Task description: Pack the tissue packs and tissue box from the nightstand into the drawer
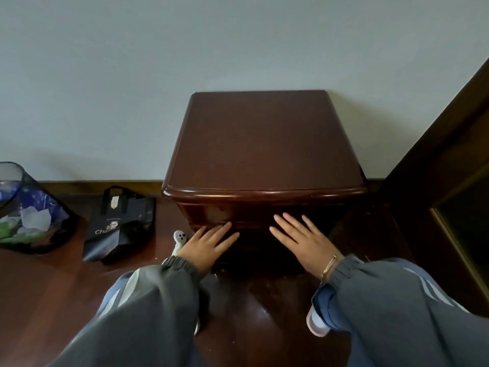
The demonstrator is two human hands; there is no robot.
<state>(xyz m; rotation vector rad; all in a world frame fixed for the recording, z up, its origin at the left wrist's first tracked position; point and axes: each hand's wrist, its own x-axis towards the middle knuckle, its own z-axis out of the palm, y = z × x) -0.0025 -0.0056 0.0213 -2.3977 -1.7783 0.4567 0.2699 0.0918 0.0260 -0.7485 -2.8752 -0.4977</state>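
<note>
A dark brown wooden nightstand stands against the pale wall; nothing lies on its top. Its drawer front sits flush and closed below the rounded front edge. My left hand lies flat on the lower left of the front, fingers spread and holding nothing. My right hand lies flat on the lower right, fingers spread too, with a thin bracelet at the wrist. No tissue packs or tissue box are visible.
A black shopping bag stands on the wooden floor left of the nightstand. Further left is a mesh waste bin with crumpled paper. A dark wooden door frame rises at the right. My knees and slippers flank the floor below.
</note>
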